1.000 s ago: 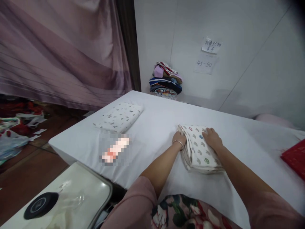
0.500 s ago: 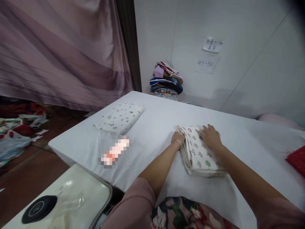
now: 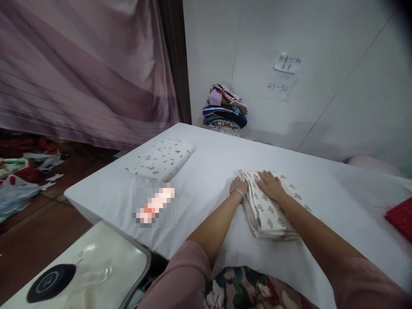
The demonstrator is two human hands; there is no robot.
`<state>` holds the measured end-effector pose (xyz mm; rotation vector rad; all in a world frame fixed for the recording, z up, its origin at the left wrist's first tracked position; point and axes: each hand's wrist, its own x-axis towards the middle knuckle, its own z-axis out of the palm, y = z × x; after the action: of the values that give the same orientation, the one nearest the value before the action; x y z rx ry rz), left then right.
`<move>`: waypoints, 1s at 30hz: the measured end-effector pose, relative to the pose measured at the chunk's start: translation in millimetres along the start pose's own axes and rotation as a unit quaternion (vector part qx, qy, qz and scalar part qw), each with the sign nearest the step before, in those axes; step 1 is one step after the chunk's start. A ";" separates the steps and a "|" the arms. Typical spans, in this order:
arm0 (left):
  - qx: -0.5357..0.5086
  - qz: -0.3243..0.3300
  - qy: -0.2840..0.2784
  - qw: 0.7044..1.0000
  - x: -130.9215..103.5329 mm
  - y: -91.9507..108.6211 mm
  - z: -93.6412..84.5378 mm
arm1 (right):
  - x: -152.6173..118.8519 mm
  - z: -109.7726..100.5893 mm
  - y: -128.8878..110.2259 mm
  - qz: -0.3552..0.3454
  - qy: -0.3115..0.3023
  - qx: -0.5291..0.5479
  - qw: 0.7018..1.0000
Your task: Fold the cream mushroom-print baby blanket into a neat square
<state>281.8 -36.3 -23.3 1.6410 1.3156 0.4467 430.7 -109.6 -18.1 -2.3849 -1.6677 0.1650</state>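
Right, the off-white cloth with grey-beige mushroom prints [image 3: 265, 214] lies folded on the white-covered desk [image 3: 209, 180], just in front of me, and both my hands are on it. My left hand [image 3: 238, 186] is curled in at its left edge near the far corner, holding the gathered layers; the fingertips are partly hidden, so I cannot tell how hard they press. My right hand [image 3: 272, 186] lies palm down on top, its fingers moderately spread and closing on nothing.

To do this well, I'd use the left as an anchor: firm enough that the layers don't slide, loose enough not to crumple that corner. The right should press lightly and evenly, sweeping away from the anchor so that slack runs out rather than bunching against the fold. The layers fan a little along the left side, so squaring them wants a gentle nudge, not a tug. More of the print shows beyond my right forearm [image 3: 317, 229]; I must mind that my sleeve [image 3: 357, 279] doesn't drag it. Soft cloth like this probably shifts easily, so slow, flat strokes suit it best.
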 end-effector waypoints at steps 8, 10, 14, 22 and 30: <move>0.008 0.006 0.033 0.999 6.5 -7.8 0.2 | -0.4 19.2 -22.4 -0.090 0.021 0.033 0.995; -0.011 -0.011 0.021 1.000 13.3 -13.0 -1.0 | -0.5 24.6 -20.3 -0.096 0.028 0.008 0.995; -0.048 -0.032 0.013 0.998 25.3 -20.8 -0.9 | 1.3 25.7 -20.5 -0.099 0.026 -0.002 0.995; -0.119 -0.050 0.014 0.992 29.7 -25.6 2.1 | -24.0 15.1 -44.9 -0.068 -0.037 0.088 0.993; -0.167 -0.066 0.012 0.984 28.5 -24.7 1.9 | -89.9 21.2 -46.1 -0.115 -0.023 0.098 0.988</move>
<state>279.8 -12.3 -52.5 1.2674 1.2797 0.5745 352.8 -176.2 -30.6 -2.0449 -1.8370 0.3293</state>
